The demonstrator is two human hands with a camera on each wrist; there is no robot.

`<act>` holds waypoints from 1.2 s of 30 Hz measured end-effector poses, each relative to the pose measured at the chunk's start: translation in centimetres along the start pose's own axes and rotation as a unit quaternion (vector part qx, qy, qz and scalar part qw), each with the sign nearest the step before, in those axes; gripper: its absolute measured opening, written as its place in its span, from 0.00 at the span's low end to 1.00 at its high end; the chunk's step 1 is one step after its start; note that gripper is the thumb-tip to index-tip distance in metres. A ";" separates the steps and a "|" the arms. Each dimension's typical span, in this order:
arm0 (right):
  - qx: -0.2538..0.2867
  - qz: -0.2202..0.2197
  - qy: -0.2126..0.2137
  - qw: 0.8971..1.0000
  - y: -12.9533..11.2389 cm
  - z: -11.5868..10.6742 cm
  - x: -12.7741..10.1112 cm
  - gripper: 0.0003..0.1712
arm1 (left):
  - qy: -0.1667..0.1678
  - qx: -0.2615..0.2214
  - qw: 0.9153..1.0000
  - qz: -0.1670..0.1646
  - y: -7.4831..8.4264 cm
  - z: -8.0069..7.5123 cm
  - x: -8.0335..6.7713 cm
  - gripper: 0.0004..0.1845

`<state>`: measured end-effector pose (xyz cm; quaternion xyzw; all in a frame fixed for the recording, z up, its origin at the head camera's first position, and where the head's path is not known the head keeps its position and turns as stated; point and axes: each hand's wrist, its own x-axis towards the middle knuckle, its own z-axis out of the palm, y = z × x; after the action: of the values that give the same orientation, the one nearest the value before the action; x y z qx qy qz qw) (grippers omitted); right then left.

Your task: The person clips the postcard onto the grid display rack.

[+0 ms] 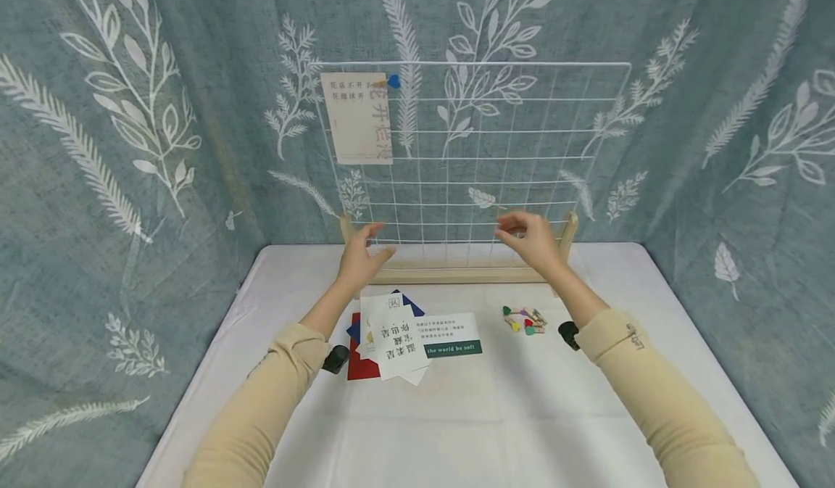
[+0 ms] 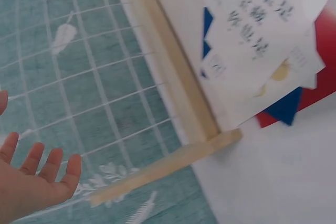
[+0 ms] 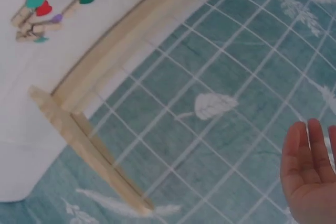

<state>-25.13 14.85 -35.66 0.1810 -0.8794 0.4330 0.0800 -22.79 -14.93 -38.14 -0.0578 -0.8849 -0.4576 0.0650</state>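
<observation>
Clock read on the head view: 12 at the far side, 6 toward me.

- Left hand (image 1: pixel 361 262), just past centre at 8: fingers loosely bent, thumb spread away, grasp empty. It is before the wooden upright (image 1: pixel 347 228) at that end.
- Right hand (image 1: pixel 530 240), at 3: fingers slightly curved, thumb apart, also gripping nothing. Whether either hand touches wire, I can't tell.
- Between and beyond them, toward 12: white wire grid (image 1: pixel 463 158), set in a pale wooden base bar (image 1: pixel 459 275).
- Printed card (image 1: pixel 355 129) against the grid's 10 o'clock corner; blue heart clip (image 1: pixel 393 80) at the card's own 1 o'clock corner.
- At 6, on the white tablecloth (image 1: pixel 417 444): overlapping cards. Large-lettered white card (image 1: pixel 399 346) lies over others and hides much of a red card (image 1: pixel 362 366); blue card (image 1: pixel 415 307) peeks out toward 1. Green-banded card (image 1: pixel 450 334) juts toward 3.
- At 4: a small heap of heart-topped clips (image 1: pixel 529 323) in mixed colours, near my right cuff.
- In the way: my left forearm, running close by the pile's 9 o'clock side. Leaf-patterned curtain (image 1: pixel 235 75) behind everything.
</observation>
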 end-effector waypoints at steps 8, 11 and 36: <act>-0.002 0.011 -0.007 1.000 2.5 0.8 -1.4 0.16 | 0.010 0.008 1.000 -0.025 -2.9 1.5 -1.1 0.29; 0.007 0.011 -0.001 1.000 3.5 1.1 -1.8 0.16 | 0.014 0.005 0.999 -0.038 -3.8 2.0 -1.6 0.29; 0.032 -0.011 -0.042 0.999 9.0 2.7 -5.0 0.13 | -0.195 0.116 0.974 -0.023 -7.6 4.7 -3.8 0.37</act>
<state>-24.01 19.01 -45.42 0.2108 -0.8655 0.4525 0.0417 -20.60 -15.60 -47.54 -0.1179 -0.9286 -0.3333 -0.1125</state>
